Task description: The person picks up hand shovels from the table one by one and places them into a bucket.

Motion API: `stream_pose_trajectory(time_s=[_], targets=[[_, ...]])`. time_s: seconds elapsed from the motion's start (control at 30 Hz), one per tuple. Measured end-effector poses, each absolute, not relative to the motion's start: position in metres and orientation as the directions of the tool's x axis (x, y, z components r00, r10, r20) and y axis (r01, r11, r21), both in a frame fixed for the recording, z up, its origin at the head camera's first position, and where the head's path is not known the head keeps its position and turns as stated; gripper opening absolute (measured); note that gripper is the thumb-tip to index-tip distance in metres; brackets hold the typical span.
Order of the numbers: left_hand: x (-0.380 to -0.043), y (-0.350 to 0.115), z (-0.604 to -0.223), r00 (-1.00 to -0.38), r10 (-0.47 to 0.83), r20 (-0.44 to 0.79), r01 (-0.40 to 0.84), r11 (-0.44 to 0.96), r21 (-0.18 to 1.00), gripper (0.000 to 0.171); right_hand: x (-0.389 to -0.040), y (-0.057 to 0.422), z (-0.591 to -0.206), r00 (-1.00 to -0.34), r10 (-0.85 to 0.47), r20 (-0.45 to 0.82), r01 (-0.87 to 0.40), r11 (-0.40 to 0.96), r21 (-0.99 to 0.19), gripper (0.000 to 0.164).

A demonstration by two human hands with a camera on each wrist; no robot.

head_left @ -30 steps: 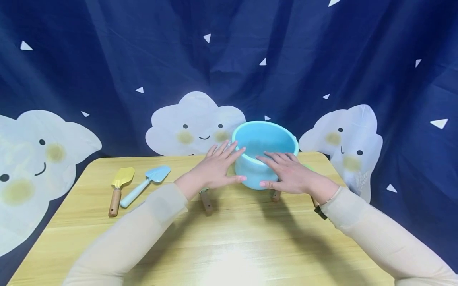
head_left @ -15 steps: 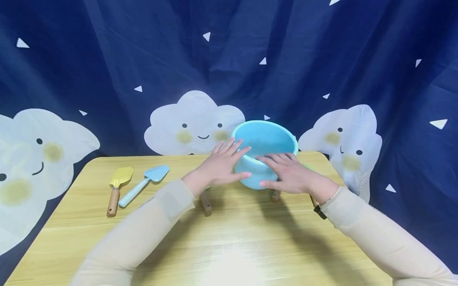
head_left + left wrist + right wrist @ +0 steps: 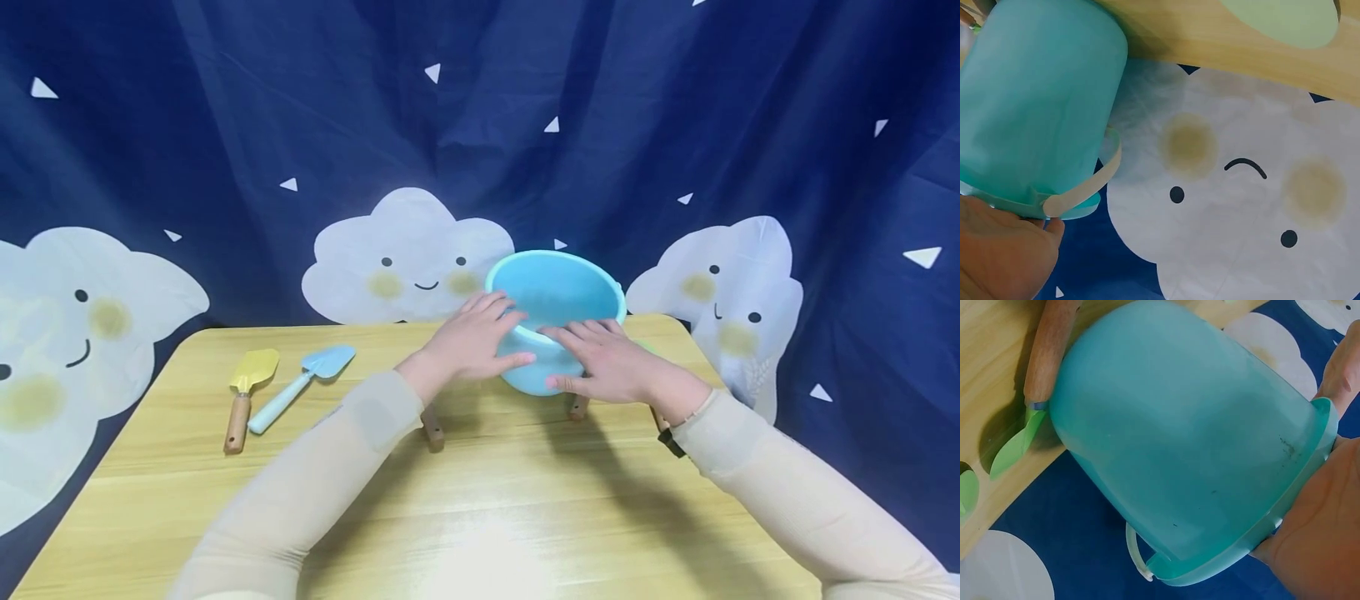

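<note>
A light blue toy bucket (image 3: 542, 371) stands at the back of the table, its wide mouth tilted toward me. My left hand (image 3: 471, 340) holds the near left rim, fingers bent over it and thumb along the outer wall. On the near right rim my right hand (image 3: 617, 365) has its fingers over the edge and its thumb outside. In the left wrist view a pale carrying handle (image 3: 1082, 190) hangs from the bucket's rim. The right wrist view shows the bucket wall (image 3: 1191, 419) close up, with my right hand (image 3: 1316, 519) at the rim; the fingertips inside are hidden.
A yellow trowel (image 3: 256, 371) with a wooden grip and a light blue trowel (image 3: 327, 363) lie on the left of the wooden table (image 3: 375, 517). Wooden handles (image 3: 432, 431) show by the bucket, one with a green blade (image 3: 1016, 447). A cloud-patterned curtain (image 3: 360, 108) hangs behind.
My left hand has moved right and its fingers have bent over the bucket's rim. The right hand and the bucket have stayed nearly in place.
</note>
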State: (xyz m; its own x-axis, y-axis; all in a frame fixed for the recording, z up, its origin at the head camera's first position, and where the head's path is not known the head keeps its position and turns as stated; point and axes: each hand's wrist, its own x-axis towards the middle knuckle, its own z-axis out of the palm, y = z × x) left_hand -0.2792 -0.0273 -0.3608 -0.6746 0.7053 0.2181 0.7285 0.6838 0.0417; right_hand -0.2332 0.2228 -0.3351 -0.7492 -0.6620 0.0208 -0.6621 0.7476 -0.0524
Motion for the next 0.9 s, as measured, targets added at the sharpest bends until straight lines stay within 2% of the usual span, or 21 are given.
stream_pose_trajectory(time_s=[0.33, 0.63, 0.8, 0.9], targets=[[-0.290, -0.025, -0.367, -0.660, 0.701, 0.270, 0.733, 0.680, 0.027, 0.054, -0.237, 0.221, -0.334, -0.763, -0.646, 0.009, -0.644, 0.761, -0.080, 0.064], [-0.291, -0.023, -0.362, -0.667, 0.693, 0.272, 0.725, 0.688, 0.024, 0.052, -0.239, 0.220, -0.334, -0.764, -0.645, 0.029, -0.644, 0.758, -0.109, 0.044], [-0.292, -0.022, -0.361, -0.672, 0.689, 0.272, 0.724, 0.688, 0.047, 0.053, -0.242, 0.220, -0.337, -0.744, -0.665, 0.074, -0.668, 0.735, -0.112, 0.026], [-0.292, -0.021, -0.361, -0.664, 0.697, 0.272, 0.734, 0.677, 0.054, 0.053, -0.244, 0.220, -0.339, -0.733, -0.674, 0.096, -0.681, 0.725, -0.102, 0.023]])
